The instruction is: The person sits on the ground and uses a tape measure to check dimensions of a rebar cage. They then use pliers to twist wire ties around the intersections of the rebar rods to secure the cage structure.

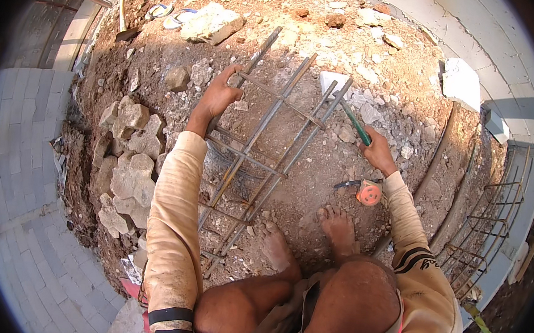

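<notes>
A rebar cage (262, 129) of long steel bars and thin cross ties lies slanted on the ground before me. My left hand (220, 96) is closed around its outer left bar near the far end, thumb and fingers on either side. My right hand (378, 152) grips a tool by its green handle (355, 123). The tool's far end reaches the right-hand bars, and its head is too small to make out. Just below that hand an orange tape measure (369, 193) lies on the dirt, close to my bare feet.
Broken paving pieces (131, 182) are heaped to the left, beside a block wall (22, 168). Another rebar cage (489, 225) rests at the right. A pale rock (212, 24), sandals (179, 19) and a long-handled tool (123, 8) are farther off. A white block (460, 84) stands far right.
</notes>
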`<state>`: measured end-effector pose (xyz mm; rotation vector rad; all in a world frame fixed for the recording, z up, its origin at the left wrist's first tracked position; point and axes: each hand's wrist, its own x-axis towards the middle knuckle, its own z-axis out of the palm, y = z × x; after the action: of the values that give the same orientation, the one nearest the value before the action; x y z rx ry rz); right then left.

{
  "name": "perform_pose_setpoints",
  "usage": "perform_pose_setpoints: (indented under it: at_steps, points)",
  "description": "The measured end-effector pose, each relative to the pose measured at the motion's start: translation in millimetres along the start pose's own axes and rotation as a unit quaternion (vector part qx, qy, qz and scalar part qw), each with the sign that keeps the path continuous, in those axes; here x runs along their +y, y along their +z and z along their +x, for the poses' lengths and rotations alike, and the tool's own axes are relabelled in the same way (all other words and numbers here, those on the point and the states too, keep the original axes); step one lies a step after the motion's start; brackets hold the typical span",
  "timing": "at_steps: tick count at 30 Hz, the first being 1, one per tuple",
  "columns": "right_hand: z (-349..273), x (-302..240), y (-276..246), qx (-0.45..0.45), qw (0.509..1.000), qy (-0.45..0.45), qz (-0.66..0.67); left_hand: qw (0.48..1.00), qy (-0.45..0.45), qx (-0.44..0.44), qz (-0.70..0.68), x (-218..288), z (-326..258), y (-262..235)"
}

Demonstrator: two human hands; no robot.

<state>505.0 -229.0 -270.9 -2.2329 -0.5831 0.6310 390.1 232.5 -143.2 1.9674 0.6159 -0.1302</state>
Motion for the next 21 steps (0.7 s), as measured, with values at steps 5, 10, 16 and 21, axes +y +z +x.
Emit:
perform_pose_setpoints:
  at_steps: [5,10,16,21]
  points:
    - [-16.4,13.1,36.1,-0.054,0.998,-0.033,0.018,1.000,0.002,-0.005,0.022,0.9,-0.8,-2.9]
    - [-21.4,32.0,46.4,0.068,0.996,-0.013,0.059,1.000,0.004,-0.006,-0.001,0.6,4.3,1.0]
    - [-8.9,-14.3,6.7,-0.106,0.993,-0.019,-0.041,1.000,-0.010,-0.003,-0.001,-6.5,-0.8,-0.6]
    - [-6.6,7.2,39.3,-0.011,0.915,0.206,0.347,1.000,-0.007,-0.005,0.021,3.8,-1.5,-1.3]
